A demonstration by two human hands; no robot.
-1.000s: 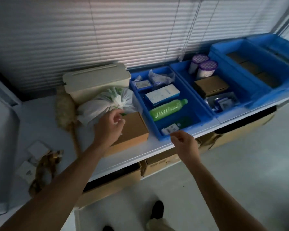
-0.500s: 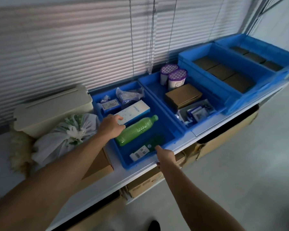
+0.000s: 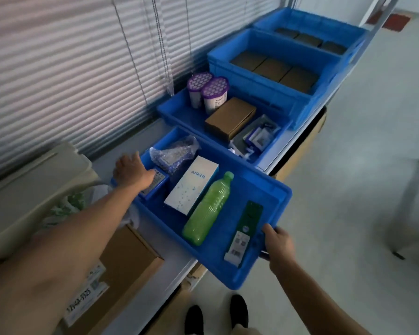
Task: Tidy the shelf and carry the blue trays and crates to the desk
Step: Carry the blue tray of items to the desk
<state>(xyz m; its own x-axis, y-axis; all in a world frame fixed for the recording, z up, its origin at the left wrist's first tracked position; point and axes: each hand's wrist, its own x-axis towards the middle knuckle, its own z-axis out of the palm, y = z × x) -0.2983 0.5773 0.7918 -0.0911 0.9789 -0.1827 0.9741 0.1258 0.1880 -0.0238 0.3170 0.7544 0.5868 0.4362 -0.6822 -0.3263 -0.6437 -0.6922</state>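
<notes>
Where the right hand (image 3: 279, 245) gripped: near corner of the blue tray (image 3: 271, 189), fingers curled round its rim.
Left hand (image 3: 131, 169): clasped the far left rim.
Tray: jutted past the shelf (image 3: 174, 257) edge.
Inside: green bottle (image 3: 208, 209), white box (image 3: 191, 184), lying flat.

There is only one view, from a wide-angle camera on the person's head. It looks forward and steeply down along the shelf (image 3: 173, 252), which runs from lower left to upper right under the blinds (image 3: 58, 68). The camera is close: both forearms come in from the bottom edge, and the left hand (image 3: 131, 171), the right hand (image 3: 279, 245) and the blue tray (image 3: 230, 274) fill the middle. The floor (image 3: 348, 189) takes the right side, and the shoes (image 3: 238, 310) show at the bottom.
</notes>
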